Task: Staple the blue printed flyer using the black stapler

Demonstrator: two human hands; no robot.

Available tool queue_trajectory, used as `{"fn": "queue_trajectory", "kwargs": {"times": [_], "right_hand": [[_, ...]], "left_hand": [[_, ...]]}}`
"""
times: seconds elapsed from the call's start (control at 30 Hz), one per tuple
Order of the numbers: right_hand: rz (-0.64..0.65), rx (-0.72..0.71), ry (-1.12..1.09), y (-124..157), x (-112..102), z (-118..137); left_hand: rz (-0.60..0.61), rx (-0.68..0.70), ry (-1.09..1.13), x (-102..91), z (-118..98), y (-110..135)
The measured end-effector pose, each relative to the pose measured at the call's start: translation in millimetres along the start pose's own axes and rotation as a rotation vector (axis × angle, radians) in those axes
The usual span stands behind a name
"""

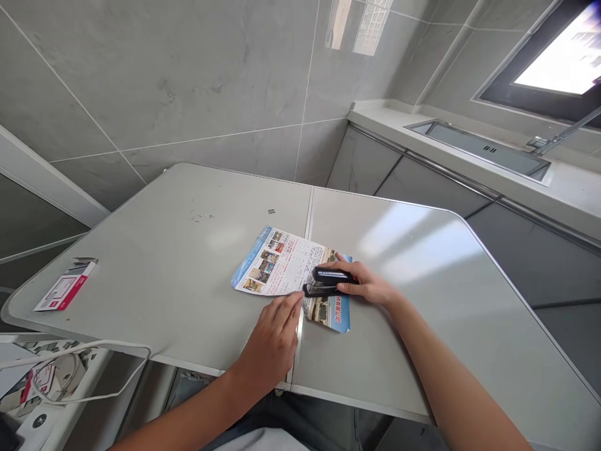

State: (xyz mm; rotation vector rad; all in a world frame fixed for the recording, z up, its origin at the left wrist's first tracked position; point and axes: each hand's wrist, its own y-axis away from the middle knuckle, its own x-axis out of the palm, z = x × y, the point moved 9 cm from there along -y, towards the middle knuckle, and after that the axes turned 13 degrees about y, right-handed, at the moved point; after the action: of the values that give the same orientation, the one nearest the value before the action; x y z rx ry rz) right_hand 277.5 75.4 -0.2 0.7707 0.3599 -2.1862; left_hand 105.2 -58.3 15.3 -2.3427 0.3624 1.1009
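Note:
A black stapler [334, 276] lies across a printed leaflet [286, 263] with blue ends, its jaws parted toward the left. My right hand [370, 285] is wrapped round the stapler's rear end, thumb below and fingers above. At the leaflet's near edge, beside the stapler's nose, my left hand [277, 335] has its fingers bent and pressed together; the fingertips and thumb are partly hidden. Part of the leaflet sits under the stapler and the right hand.
Staple strips [271, 212] and loose staples [201, 217] lie on the table [188, 269]. At its left end is a white and red staple box [68, 287]. A white cable [117, 343] loops by the near left edge. A sink [483, 147] is set in the counter at right.

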Motion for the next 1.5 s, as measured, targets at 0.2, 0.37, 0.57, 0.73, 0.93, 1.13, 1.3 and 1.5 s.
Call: {"fn": "queue_trajectory", "kwargs": {"times": [0.2, 0.37, 0.57, 0.73, 0.93, 1.13, 1.3, 1.5], "right_hand": [[-0.015, 0.039, 0.009, -8.6, 13.4, 11.1], [-0.032, 0.111, -0.058, -7.1, 11.3, 1.4], [-0.06, 0.118, -0.034, -5.0, 5.9, 0.0], [-0.038, 0.099, -0.034, -2.9, 8.0, 7.0], [0.043, 0.011, 0.044, -4.8, 22.4, 40.0], [0.128, -0.136, 0.053, -8.5, 50.1, 82.9], [0.203, -0.249, -0.031, -14.8, 85.5, 110.4], [0.2, -0.292, -0.067, -18.6, 113.7, 121.6]], "left_hand": [[-0.095, -0.083, 0.092, -8.3, 10.8, 7.2], [-0.11, -0.174, 0.077, -2.1, 16.2, -6.3], [-0.194, -0.177, 0.024, -8.4, 15.7, -27.5], [-0.225, -0.112, -0.081, -33.5, 17.4, -21.5], [-0.17, -0.197, -0.177, -62.3, 53.8, 10.9], [-0.123, -0.327, -0.282, -91.4, 95.3, 36.3], [-0.158, -0.352, -0.291, -97.1, 110.6, 25.3], [0.089, -0.254, -0.205, -60.9, 129.7, 8.4]]}}
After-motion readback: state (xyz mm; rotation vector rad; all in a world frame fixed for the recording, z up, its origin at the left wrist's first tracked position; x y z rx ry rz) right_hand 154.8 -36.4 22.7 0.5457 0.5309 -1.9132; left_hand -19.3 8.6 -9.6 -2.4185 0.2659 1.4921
